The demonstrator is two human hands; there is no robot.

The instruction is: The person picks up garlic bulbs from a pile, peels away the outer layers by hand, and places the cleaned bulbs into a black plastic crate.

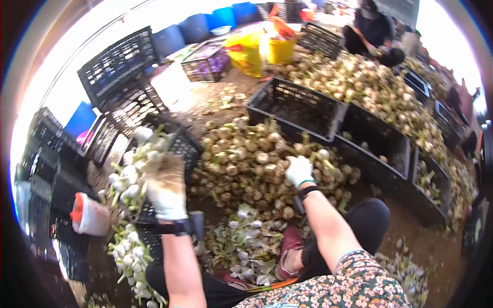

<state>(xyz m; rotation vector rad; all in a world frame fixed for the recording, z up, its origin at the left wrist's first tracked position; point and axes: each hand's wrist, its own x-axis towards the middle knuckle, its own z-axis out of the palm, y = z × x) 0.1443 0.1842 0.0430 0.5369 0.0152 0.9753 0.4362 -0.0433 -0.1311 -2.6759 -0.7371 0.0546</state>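
My left hand, in a white glove with brown-stained fingers, is over a black crate on the left. Its fingers look stretched out flat, though motion smears them. Trimmed white garlic bulbs with short green stems fill the crate beside that hand. My right hand, also gloved, is at the near right side of a heap of brownish garlic bulbs. Its fingers curl in among the bulbs, closed around one that is mostly hidden. Loose peelings and pale bulbs lie between my feet.
Black crates stand in a row beyond the heap, with more garlic behind them. A white bucket is at left, below stacked crates. A yellow bucket stands farther back. Another person sits at the far right.
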